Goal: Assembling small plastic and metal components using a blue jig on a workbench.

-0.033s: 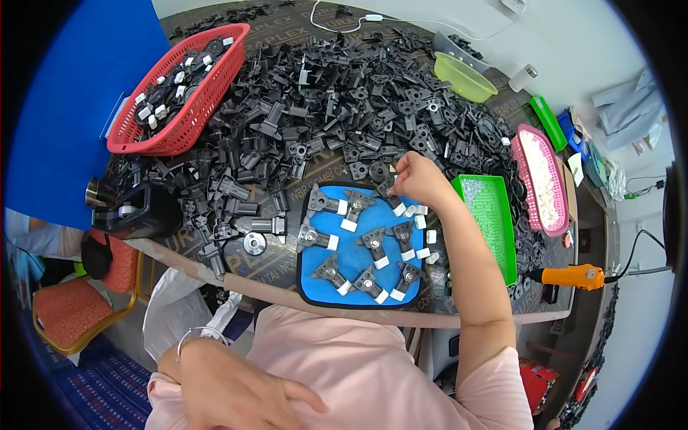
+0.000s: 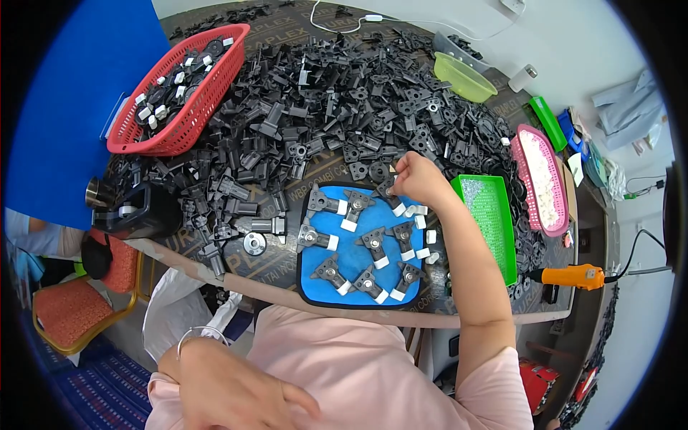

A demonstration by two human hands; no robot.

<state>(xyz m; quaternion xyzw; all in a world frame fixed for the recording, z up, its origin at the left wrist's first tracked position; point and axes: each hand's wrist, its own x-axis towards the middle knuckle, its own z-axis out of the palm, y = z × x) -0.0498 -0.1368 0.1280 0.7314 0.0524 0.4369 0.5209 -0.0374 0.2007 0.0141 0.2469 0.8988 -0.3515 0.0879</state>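
Observation:
My right hand (image 2: 418,178) reaches to the far right corner of a blue mat with a black rim (image 2: 358,251). Its fingers are pinched together right over a black plastic part with a white end (image 2: 390,199); what sits between the fingertips is too small to name. Several similar black parts with white end pieces lie on the mat, such as one near its centre (image 2: 373,244). My left hand (image 2: 233,387), below a bracelet, lies against my pink shirt, thumb apart from the fingers, which run partly out of the picture. It holds nothing that I see.
Loose black parts (image 2: 337,93) are heaped across the table. A red basket (image 2: 204,107) stands left, a green tray (image 2: 509,244) right of my forearm, beside a pink basket (image 2: 561,193). An orange power screwdriver (image 2: 573,276) sits at the right edge, a tape dispenser (image 2: 143,211) at the left.
My left hand has shifted very slightly, its thumb a little to the left and down. My right hand and the parts on the mat look unmoved.

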